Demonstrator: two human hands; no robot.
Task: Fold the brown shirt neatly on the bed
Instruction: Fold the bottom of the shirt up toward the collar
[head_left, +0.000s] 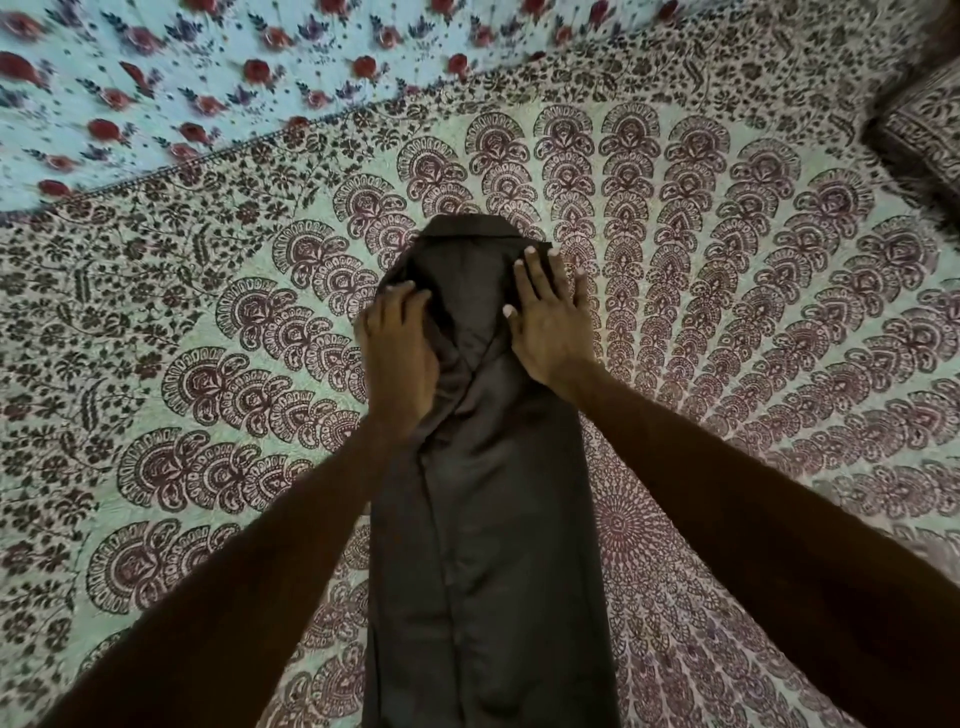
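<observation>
The brown shirt (488, 545) lies on the bed as a long narrow strip, both sides folded in, collar at the far end and hem toward me. My left hand (397, 353) rests on the shirt's left shoulder area, fingers curled over bunched cloth of the folded-in side. My right hand (548, 322) lies flat, fingers spread, pressing on the right shoulder area near the collar. Both forearms reach in from the lower corners.
The bed is covered by a patterned maroon-and-pale mandala sheet (753, 312). A light blue floral cloth (156, 78) lies beyond it at the far left. A patterned pillow (919, 124) sits at the far right corner.
</observation>
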